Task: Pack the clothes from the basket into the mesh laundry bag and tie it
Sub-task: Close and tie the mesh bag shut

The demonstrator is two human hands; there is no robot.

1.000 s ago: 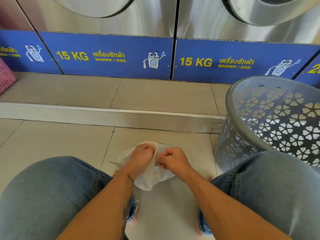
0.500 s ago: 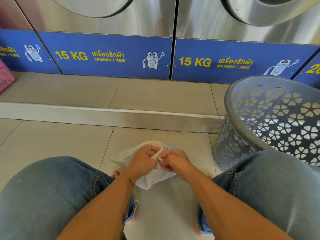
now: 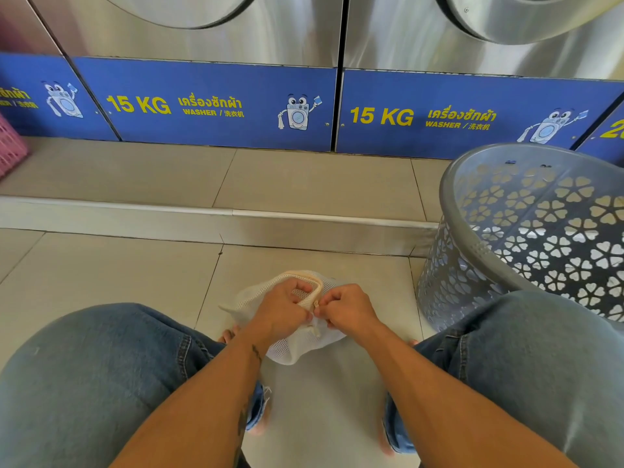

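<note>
Mesh laundry bag (image 3: 297,346) between hands, left grip (image 3: 282,309) clutching rim, right grip (image 3: 347,307) pinching zipper.

White mesh bag (image 3: 297,346) beside tilted grey basket (image 3: 472,265)

One mesh bag (image 3: 297,346), one grey basket (image 3: 479,265), two hands.
</note>
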